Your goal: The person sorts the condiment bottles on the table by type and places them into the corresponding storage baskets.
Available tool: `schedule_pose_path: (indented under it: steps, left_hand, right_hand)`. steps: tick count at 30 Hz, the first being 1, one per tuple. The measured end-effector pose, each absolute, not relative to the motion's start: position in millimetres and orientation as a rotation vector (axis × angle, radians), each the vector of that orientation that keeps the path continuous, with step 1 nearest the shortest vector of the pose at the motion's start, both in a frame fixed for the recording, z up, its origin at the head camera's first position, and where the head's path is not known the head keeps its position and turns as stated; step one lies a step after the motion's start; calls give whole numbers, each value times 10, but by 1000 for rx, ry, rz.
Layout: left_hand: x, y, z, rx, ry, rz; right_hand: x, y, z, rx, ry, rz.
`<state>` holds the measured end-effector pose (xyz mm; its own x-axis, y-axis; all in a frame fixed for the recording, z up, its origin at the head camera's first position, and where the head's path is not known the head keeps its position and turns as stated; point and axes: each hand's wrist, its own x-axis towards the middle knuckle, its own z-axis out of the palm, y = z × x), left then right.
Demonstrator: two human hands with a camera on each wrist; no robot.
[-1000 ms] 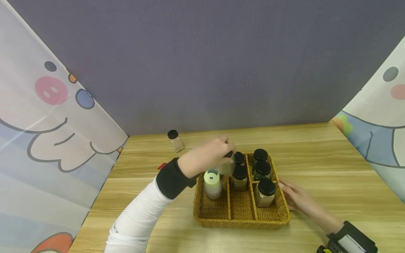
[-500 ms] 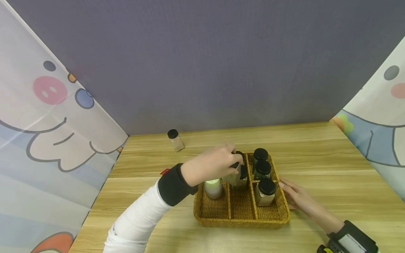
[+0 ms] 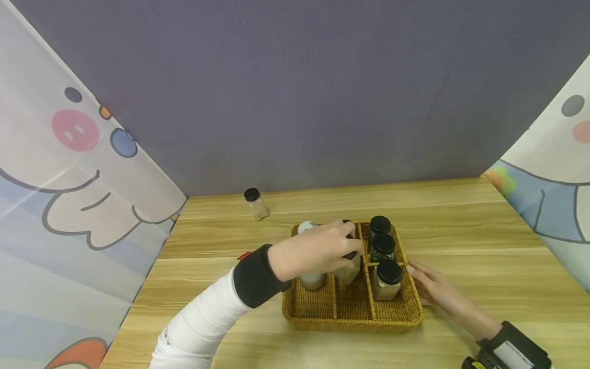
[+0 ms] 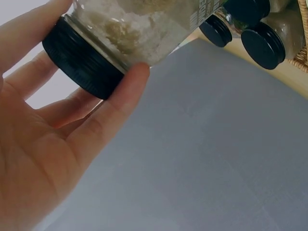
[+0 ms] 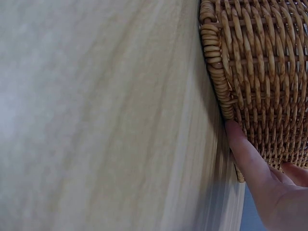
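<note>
My left hand grips a clear glass jar of pale powder by its black lid. The jar leans a little, low in the middle column of a divided wicker basket. Another black-lidded jar behind it is mostly hidden by the hand. A pale container stands in the left column, partly covered by my wrist. Along the basket's right side my right hand rests with extended fingers against the woven wall, one finger near its bottom edge.
The right column carries two dark jars at the back and a powder jar in front. A white-topped container sits at the back left. One more jar stands on the wooden table, near the grey wall.
My left hand has carried the jar rightward and down, from over the divider beside the left column into the middle column. The right hand stays at the basket's side.
</note>
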<state>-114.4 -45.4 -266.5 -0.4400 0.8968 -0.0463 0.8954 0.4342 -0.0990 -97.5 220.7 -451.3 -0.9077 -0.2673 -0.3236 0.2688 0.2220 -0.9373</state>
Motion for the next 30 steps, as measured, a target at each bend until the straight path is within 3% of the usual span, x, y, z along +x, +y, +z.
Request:
schedule_pose_path:
  steps: [13,30]
  left_hand:
    - [-1100,-407,-2822,-1724,-2503,382]
    - [-1136,-327,-3025,-1801,-2628,326]
  right_hand:
    - [-981,2217,-4523,-26,2058,-1757]
    - [-980,2223,-4511,-37,2073,-1739]
